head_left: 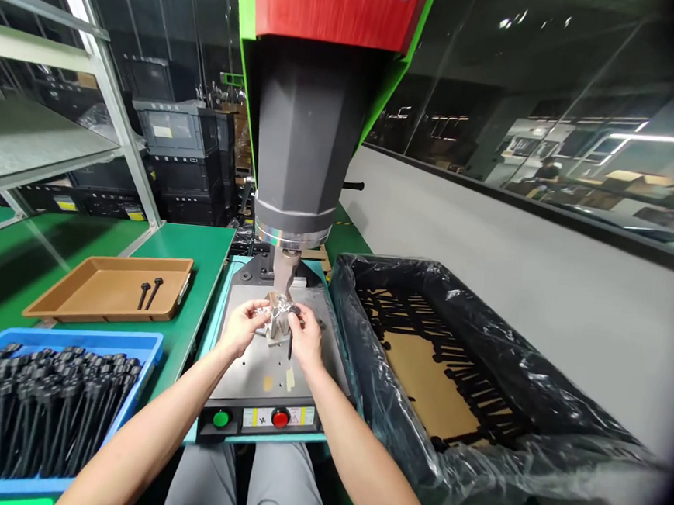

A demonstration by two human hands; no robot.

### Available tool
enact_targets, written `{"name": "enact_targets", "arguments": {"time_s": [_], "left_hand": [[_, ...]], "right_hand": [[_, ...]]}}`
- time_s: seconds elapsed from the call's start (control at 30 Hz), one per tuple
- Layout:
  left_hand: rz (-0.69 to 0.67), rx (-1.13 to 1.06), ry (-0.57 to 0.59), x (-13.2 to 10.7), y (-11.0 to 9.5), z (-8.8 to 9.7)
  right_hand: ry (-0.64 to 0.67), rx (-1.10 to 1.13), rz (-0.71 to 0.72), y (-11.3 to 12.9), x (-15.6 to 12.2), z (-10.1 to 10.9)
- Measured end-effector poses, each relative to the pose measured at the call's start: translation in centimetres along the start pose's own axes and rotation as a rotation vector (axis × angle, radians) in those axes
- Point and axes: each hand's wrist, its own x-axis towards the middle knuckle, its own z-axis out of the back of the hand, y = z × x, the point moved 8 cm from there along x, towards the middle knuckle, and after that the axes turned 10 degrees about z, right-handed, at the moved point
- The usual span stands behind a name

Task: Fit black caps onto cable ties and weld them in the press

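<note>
Both my hands meet at a small metal fixture point(276, 319) on the grey base plate point(258, 371) under the press horn point(285, 273). My left hand point(242, 326) pinches a shiny silvery piece at the fixture's left side. My right hand point(306, 334) has its fingers closed on a thin black rod part point(290, 342) that hangs down from the fixture. The fingertips of both hands nearly touch over the fixture.
A large grey and green press head point(306, 125) towers above. Green button point(220, 418) and red button point(280, 418) sit on the front panel. A blue bin point(148, 347) of several black rods lies left, a brown tray point(106, 289) with two rods behind it, a plastic-lined box point(394, 413) at right.
</note>
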Motion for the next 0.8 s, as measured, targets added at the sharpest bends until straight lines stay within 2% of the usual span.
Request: {"name": "enact_targets", "arguments": {"time_s": [0.07, 0.17, 0.27, 0.53, 0.67, 0.8], "left_hand": [[-0.006, -0.01, -0.003, 0.2, -0.3, 0.0], [-0.022, -0.015, 0.002, 0.4, -0.6, 0.1], [-0.037, -0.002, -0.002, 0.7, -1.0, 0.3], [-0.062, -0.01, -0.015, 1.8, -1.6, 0.5], [-0.063, -0.003, -0.009, 2.2, -1.5, 0.6], [-0.052, -0.012, -0.017, 2.4, -1.4, 0.8]], "right_hand": [[0.004, -0.095, 0.038, 0.4, 0.1, 0.2], [-0.016, -0.181, 0.173, 1.5, 0.4, 0.0], [-0.038, -0.208, 0.254, 1.9, 0.9, -0.4], [-0.048, 0.034, 0.118, -1.2, 3.2, -2.5], [0.039, 0.21, -0.057, -3.0, 4.1, -3.8], [0.144, 0.231, -0.066, -2.5, 4.7, -3.7]]}}
